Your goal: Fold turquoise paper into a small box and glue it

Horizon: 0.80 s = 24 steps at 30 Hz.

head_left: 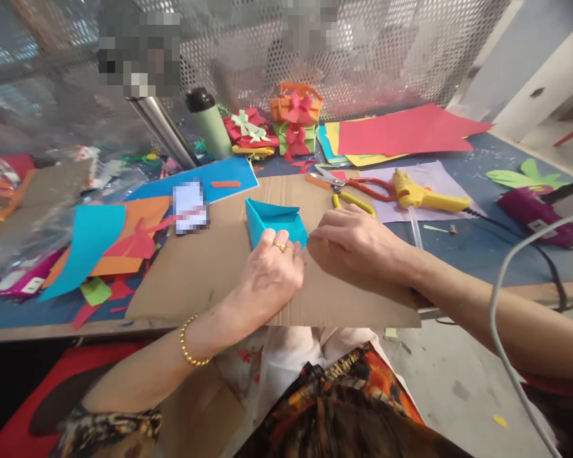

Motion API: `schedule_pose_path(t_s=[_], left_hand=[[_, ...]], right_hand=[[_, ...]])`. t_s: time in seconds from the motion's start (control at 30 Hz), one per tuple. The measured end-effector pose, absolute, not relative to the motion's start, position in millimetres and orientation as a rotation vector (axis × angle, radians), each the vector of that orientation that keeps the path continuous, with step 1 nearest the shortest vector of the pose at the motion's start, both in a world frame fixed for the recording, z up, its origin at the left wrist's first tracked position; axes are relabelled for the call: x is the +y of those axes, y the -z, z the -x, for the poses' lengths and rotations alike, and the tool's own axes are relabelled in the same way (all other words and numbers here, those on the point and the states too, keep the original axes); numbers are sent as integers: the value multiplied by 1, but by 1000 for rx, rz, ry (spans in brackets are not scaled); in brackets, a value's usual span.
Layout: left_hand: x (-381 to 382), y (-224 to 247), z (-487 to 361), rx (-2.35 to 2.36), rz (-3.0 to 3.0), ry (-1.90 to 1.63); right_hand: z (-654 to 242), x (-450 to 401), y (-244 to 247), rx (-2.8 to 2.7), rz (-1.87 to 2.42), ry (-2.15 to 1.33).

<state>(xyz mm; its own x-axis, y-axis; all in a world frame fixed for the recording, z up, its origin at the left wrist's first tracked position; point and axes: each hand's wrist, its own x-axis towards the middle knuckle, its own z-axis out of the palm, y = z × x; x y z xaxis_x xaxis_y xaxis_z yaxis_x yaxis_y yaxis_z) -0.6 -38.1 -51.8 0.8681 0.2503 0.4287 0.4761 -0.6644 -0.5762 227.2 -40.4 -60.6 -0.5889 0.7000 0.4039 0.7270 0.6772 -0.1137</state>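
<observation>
A folded blue paper (279, 221), shaped like a small open box with upright sides, rests on a cardboard sheet (210, 267) in front of me. My left hand (277, 267) has its fingers curled over the near side of the paper and grips it. Close at the paper's right corner is my right hand (358, 238), its fingers bent and drawn together. What those fingertips hold, if anything, is hidden. Behind my right hand lie yellow-handled pliers (356, 202) and orange-handled scissors (367, 186).
A yellow glue gun (427, 194) lies on lilac paper, its cord running right past a purple tool (537, 213). Red sheets (405, 130), an orange paper basket (293, 105) and a green bottle (210, 124) stand behind. Left are a phone (190, 207) and paper scraps. A grey cable (496, 286) hangs right.
</observation>
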Motion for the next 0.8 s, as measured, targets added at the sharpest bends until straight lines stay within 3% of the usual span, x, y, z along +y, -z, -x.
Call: schedule_pose_path(t_s=[0.47, 0.8], left_hand=[[-44, 48, 2, -566, 2379, 358], [-46, 44, 2, -574, 2372, 347]], right_hand=[[-219, -49, 59, -2548, 1072, 266], [-222, -48, 61, -2520, 1072, 131]])
